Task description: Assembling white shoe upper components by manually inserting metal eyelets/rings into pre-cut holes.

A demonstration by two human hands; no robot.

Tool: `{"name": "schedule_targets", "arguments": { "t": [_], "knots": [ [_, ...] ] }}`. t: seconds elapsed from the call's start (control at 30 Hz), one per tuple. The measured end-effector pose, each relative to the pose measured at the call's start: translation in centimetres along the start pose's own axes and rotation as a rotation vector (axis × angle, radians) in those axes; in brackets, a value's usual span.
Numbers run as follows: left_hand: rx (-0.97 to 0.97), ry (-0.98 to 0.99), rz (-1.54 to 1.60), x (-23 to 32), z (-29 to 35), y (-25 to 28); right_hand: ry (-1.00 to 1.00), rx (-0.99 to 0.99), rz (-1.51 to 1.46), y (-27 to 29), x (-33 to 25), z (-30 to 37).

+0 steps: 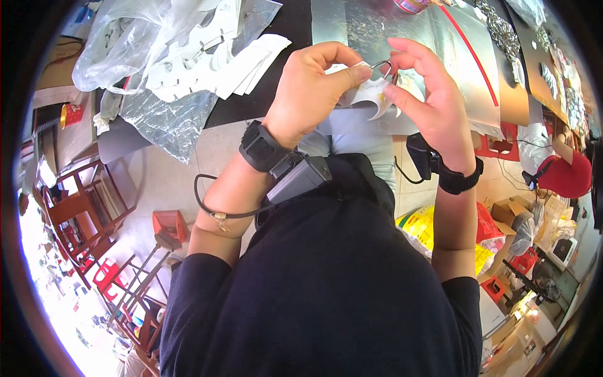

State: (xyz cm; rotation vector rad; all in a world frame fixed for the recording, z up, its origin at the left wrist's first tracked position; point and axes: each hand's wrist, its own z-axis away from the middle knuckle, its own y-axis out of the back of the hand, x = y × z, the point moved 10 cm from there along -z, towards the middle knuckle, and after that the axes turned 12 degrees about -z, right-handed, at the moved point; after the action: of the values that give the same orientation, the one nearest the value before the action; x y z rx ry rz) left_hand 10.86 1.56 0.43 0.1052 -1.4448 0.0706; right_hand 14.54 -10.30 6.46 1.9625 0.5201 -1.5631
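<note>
Above the table's near edge, my left hand (308, 91) pinches a white curved card (367, 95) between thumb and forefinger. A small bent metal ring (382, 65) stands up at the card's upper edge. My right hand (433, 97) is curled around the ring's right side, its thumb at the card and its forefinger by the metal. The exact contact of the right fingertips is hard to make out. Left of my hands lies a fanned stack of white cut cards (254, 63), several with metal rings, partly on clear plastic bags (119, 47).
A clear sheet (452, 63) covers the dark table (295, 28), with a red strip (471, 50) across it. A pink tin (411, 5) and a metal chain pile (496, 28) lie farther back. Wooden chairs (78, 210) stand left; a person in red (565, 173) is at the right.
</note>
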Motion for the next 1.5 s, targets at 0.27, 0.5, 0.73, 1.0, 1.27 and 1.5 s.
{"name": "schedule_targets", "arguments": {
  "t": [0.27, 0.5, 0.73, 1.0, 1.27, 1.5],
  "knots": [
    [-0.099, 0.116, 0.171, -0.6, 0.0, -0.8, -0.027, -0.04, 0.027, -0.7, 0.2, -0.4],
    [-0.324, 0.385, 0.561, -3.1, 0.5, -3.1, 0.003, -0.077, 0.07, -1.0, -0.6, -0.3],
    [-0.34, 0.467, 0.611, -3.9, 0.7, -3.8, -0.019, -0.098, 0.065, -0.6, 0.4, -0.2],
    [-0.215, 0.215, 0.458, -3.4, -0.3, -2.3, -0.28, -0.206, -0.313, -1.2, 2.4, 0.2],
    [-0.194, 0.199, 0.402, -3.3, -0.2, -2.1, -0.25, -0.129, -0.425, -0.3, 3.1, -0.4],
    [-0.182, 0.196, 0.397, -3.5, -0.1, -2.0, -0.09, 0.199, -0.203, 2.9, 3.1, -0.3]
  ]
}}
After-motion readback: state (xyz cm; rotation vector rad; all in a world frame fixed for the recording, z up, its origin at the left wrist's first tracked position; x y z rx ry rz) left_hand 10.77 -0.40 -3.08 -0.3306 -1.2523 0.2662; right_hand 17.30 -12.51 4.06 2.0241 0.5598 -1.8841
